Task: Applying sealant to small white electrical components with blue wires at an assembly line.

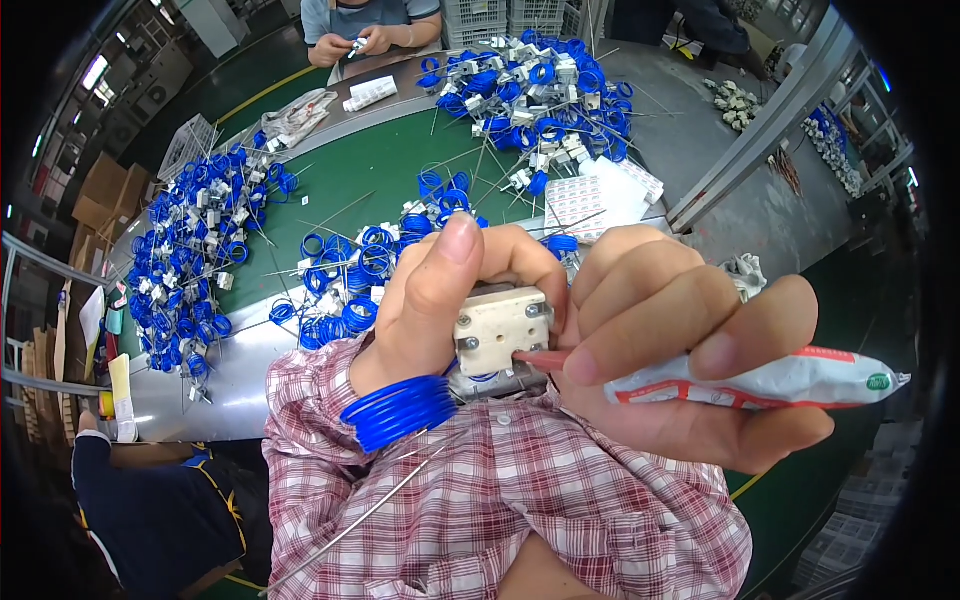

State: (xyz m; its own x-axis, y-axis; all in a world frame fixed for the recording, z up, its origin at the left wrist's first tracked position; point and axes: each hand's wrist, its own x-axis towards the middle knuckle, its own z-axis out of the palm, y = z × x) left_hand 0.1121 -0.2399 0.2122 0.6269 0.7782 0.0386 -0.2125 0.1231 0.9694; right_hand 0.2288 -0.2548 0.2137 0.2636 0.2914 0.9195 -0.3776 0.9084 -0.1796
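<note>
My left hand is closed round a small off-white thermostat-like block with metal screws at its corners and small holes in its face. In my right hand lies a white and red squeeze tube, gripped between fingers and palm. Its red nozzle points left, and the tip meets the lower right of the block's face. A coil of blue tubing hangs beneath my left wrist, with a thin metal rod slanting down from it. My fingers hide the block's back.
Piles of similar blue-coiled parts lie at the left, far right and mid-table on the green-topped table. Printed sheets lie beyond my right hand. Across the table, a person handles a small part near a white tube. A metal post rises at right.
</note>
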